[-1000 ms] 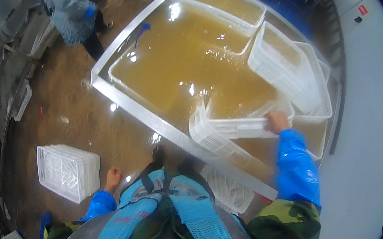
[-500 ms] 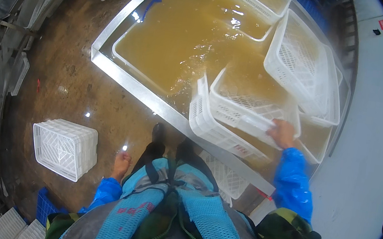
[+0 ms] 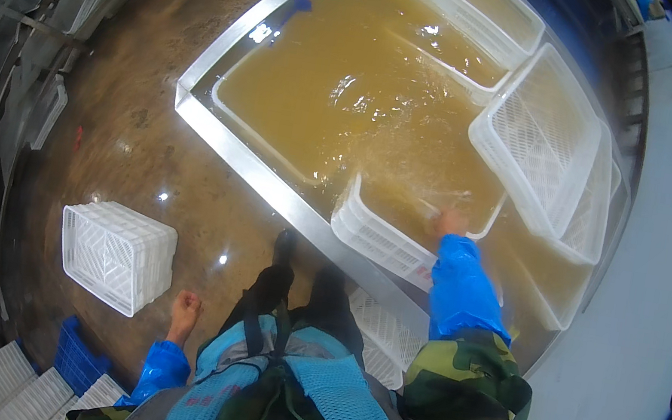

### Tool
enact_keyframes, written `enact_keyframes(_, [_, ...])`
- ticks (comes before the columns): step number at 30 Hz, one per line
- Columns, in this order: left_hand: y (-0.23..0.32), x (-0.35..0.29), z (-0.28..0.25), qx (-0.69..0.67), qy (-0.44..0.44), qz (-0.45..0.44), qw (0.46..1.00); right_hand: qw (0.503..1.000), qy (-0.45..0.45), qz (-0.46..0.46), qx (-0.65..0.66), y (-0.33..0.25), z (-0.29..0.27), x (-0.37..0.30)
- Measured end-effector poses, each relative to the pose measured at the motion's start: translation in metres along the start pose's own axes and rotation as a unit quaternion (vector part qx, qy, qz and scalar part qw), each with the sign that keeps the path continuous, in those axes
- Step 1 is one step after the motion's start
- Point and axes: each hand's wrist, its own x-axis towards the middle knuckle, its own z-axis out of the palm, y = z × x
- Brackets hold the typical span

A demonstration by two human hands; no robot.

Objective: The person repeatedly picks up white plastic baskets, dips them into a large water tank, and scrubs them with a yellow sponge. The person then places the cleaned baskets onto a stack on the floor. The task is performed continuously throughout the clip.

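A metal-rimmed tank [image 3: 258,177] holds murky brown water and white plastic crates. In it, my right hand [image 3: 449,223] is closed at the near rim of a mostly sunken crate [image 3: 486,219]; murky water hides most of that crate and part of my fingers. Just nearer to me, another perforated white crate [image 3: 384,239] stands partly out of the water along the tank's near edge. My left hand [image 3: 183,313] hangs low beside my leg, fingers curled, with nothing seen in it. Blue sleeve covers are on both forearms.
Stacked white crates [image 3: 544,128] lean at the tank's right side, and another crate [image 3: 468,21] sits at its far end. A crate stack [image 3: 116,255] rests on the wet floor at left. Below the tank's near edge are more crates [image 3: 387,331]. A pale wall [image 3: 663,259] rises at right.
My right hand has moved left and pushed the crate it grips down into the water, stirring ripples. My left hand has dropped slightly lower and further left.
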Motion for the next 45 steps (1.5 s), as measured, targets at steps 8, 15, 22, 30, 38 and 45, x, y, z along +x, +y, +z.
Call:
enact_keyframes(8, [-0.042,0.01,-0.001,0.01,-0.03,-0.017,0.999,0.994,0.006,-0.098,0.048,0.006,-0.173,-0.016])
enact_keyframes(15, [-0.01,0.102,0.034,0.028,-0.083,0.077,0.993,0.985,-0.026,-0.102,0.14,0.03,-0.336,-0.085])
enact_keyframes(22, [0.045,0.129,0.029,-0.039,-0.139,0.012,0.99,0.974,-0.005,-0.095,0.203,0.016,-0.323,-0.211])
enact_keyframes(30, [0.007,0.125,-0.011,0.06,-0.148,0.043,0.986,0.971,-0.094,-0.071,0.209,-0.069,-0.174,-0.222])
enact_keyframes(38, [-0.034,0.104,-0.04,0.011,-0.16,0.013,0.987,0.967,-0.009,-0.039,0.251,-0.062,-0.086,-0.243])
enact_keyframes(45, [-0.019,0.098,-0.057,0.046,-0.11,0.11,0.987,0.954,0.124,-0.048,0.268,-0.096,-0.174,-0.268])
